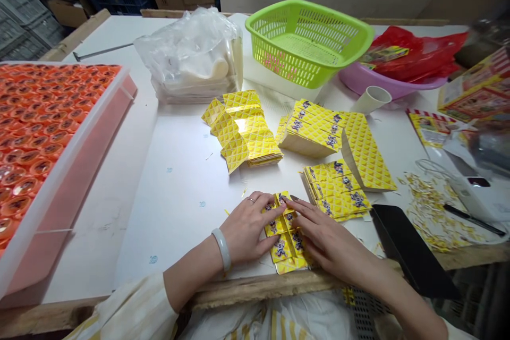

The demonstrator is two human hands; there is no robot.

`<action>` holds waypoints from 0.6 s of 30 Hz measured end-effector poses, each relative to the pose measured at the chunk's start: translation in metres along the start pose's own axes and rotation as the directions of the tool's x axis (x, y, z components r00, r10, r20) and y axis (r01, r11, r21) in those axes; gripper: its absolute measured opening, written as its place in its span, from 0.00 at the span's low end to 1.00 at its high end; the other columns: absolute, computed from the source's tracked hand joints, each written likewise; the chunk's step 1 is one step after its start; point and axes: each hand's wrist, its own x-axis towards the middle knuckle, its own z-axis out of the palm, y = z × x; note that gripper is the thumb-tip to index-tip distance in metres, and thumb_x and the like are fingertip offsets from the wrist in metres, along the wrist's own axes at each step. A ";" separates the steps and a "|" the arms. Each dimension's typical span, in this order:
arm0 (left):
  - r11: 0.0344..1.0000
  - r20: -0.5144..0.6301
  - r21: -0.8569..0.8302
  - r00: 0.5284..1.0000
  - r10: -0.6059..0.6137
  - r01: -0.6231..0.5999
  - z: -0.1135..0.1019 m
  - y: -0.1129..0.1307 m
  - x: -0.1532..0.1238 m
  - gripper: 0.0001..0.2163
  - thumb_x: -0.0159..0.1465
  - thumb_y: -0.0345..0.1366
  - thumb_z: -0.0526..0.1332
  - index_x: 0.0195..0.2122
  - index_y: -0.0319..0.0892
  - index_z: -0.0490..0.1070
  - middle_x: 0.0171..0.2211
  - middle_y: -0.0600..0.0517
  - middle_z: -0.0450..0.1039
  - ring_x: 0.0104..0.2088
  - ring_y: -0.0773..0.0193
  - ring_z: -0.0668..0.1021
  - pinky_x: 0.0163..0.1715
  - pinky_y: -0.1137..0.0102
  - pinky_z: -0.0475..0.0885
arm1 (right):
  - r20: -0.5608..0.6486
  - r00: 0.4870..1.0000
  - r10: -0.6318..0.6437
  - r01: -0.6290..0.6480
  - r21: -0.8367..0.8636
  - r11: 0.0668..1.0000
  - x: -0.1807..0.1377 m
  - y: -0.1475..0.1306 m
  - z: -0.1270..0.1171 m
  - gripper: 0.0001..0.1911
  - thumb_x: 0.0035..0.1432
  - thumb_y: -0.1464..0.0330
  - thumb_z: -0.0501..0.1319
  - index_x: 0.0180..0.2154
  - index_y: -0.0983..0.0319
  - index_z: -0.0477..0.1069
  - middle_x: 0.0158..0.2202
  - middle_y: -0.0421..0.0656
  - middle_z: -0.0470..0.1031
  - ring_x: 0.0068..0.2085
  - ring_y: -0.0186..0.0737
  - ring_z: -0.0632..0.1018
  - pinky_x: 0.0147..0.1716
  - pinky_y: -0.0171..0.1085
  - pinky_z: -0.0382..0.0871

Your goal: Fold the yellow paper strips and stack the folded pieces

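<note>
A small yellow printed card [280,247] with cartoon figures and cut or folded strips lies on the table at the near edge. My left hand [249,228], wearing a ring and a pale bangle, holds its left side, with index finger and thumb across the printed strips. My right hand [324,234] grips the opposite side, fingertips on its upper and right parts; its thumb is hidden. Just beyond my right hand sits a stack of similar printed cards [338,188]. A thicker stack of cards [313,127] stands behind it, and a pile of folded yellow cards [255,133] lies further left.
An orange-filled tray [67,191] occupies the left side. Behind are a clear plastic bag [191,58], a green basket [311,37] and a purple basin [390,82]. To the right lie a black slab-like object [410,249], a pen [474,219] and yellow scraps [430,212].
</note>
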 end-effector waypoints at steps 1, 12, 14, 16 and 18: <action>1.000 0.002 0.025 1.000 0.000 0.000 0.001 0.001 0.000 0.25 0.58 0.39 0.61 0.57 0.42 0.61 0.52 0.43 0.63 0.52 0.52 0.65 0.53 0.56 0.65 | -0.008 1.000 -0.003 0.003 -0.012 1.000 0.001 0.000 0.001 0.18 0.54 0.76 0.52 0.47 0.61 0.66 0.63 0.47 0.56 0.64 0.44 0.55 0.60 0.49 0.57; 0.944 -0.028 0.320 0.995 0.093 -0.079 0.025 0.015 -0.014 0.05 0.64 0.33 0.55 0.41 0.44 0.66 0.56 0.42 0.58 0.58 0.49 0.62 0.54 0.53 0.64 | -0.173 0.979 -0.107 0.093 -0.085 0.992 -0.010 -0.001 0.029 0.08 0.59 0.75 0.53 0.36 0.63 0.69 0.65 0.52 0.51 0.66 0.51 0.48 0.59 0.53 0.57; 0.933 -0.007 0.349 0.995 0.096 -0.087 0.028 0.016 -0.015 0.05 0.64 0.33 0.56 0.41 0.44 0.65 0.57 0.43 0.57 0.59 0.48 0.60 0.54 0.51 0.63 | -0.167 0.981 -0.093 0.096 0.008 0.995 -0.012 -0.003 0.029 0.09 0.59 0.75 0.52 0.39 0.62 0.69 0.65 0.51 0.52 0.65 0.48 0.51 0.60 0.50 0.58; 0.927 0.008 0.366 0.996 0.090 -0.087 0.030 0.016 -0.015 0.06 0.63 0.32 0.57 0.42 0.44 0.65 0.57 0.43 0.57 0.59 0.47 0.60 0.54 0.51 0.64 | -0.174 0.984 -0.040 0.063 0.128 0.990 -0.012 -0.004 0.027 0.14 0.58 0.73 0.53 0.47 0.61 0.66 0.64 0.50 0.56 0.65 0.45 0.55 0.60 0.49 0.58; 0.927 0.015 0.366 0.997 0.080 -0.080 0.030 0.015 -0.016 0.07 0.63 0.32 0.57 0.43 0.44 0.65 0.56 0.43 0.58 0.58 0.47 0.61 0.53 0.51 0.64 | -0.199 0.980 0.030 0.016 0.226 0.974 -0.012 -0.003 0.026 0.22 0.58 0.71 0.54 0.56 0.60 0.59 0.62 0.50 0.59 0.64 0.44 0.58 0.59 0.48 0.59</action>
